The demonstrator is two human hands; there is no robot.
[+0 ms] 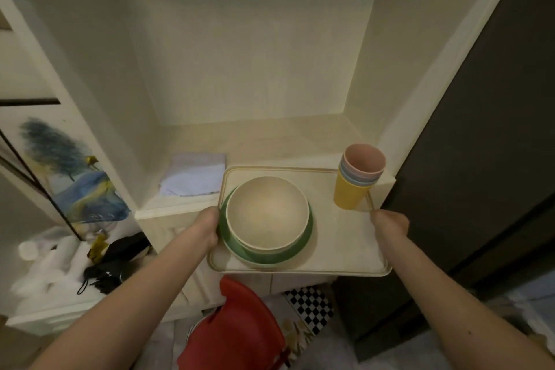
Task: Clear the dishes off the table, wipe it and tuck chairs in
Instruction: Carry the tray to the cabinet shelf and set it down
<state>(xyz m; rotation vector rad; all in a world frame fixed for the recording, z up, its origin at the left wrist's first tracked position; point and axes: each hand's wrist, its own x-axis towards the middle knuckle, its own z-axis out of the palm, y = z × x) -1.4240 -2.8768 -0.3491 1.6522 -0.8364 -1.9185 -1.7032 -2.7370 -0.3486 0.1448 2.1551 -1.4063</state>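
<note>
The tray (pixel 330 252), loaded with cleared dishes, was being carried to a cream shelf niche (pixel 270 135), its far edge already over the ledge and its near part out over the floor. On its left sat a beige bowl (pixel 267 213) nested in a green bowl (pixel 303 246); at the far right corner a stack of cups (pixel 357 180) stood, pink on top, yellow at the bottom. The clearing step was judged to be in hand, with wiping and chairs yet to be done. The next move was judged to call for a level push inward, so the tall cups were not tipped. The left hand (pixel 208 227) was closed on the tray's left rim, touching the green bowl; the right hand (pixel 390 225) was clamped on the right rim. A folded cloth (pixel 192 177) lay just left of the tray.
</note>
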